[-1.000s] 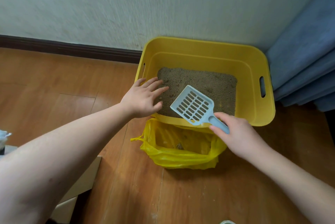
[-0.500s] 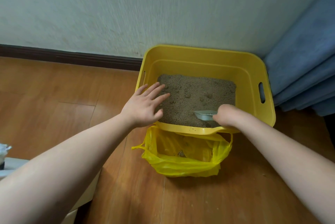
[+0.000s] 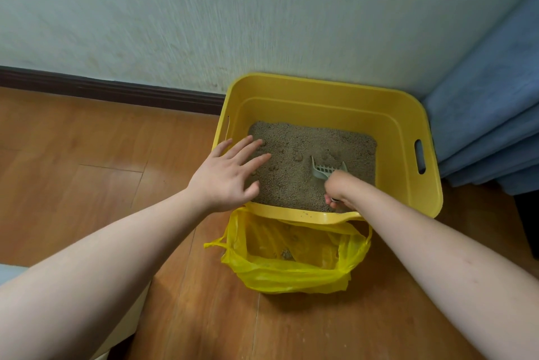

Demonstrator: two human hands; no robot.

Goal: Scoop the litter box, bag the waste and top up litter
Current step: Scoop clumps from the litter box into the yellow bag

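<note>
Yellow plastic litter box (image 3: 402, 114) holds grey-brown lumpy litter (image 3: 294, 149); right hand (image 3: 338, 187) grasps the pale slotted scoop (image 3: 323, 170) dug in, left hand (image 3: 224, 176) spread flat.

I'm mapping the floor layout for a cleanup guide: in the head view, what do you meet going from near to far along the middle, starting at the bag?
yellow bag → near rim of the yellow litter box → right hand gripping the scoop → litter → wall
</note>
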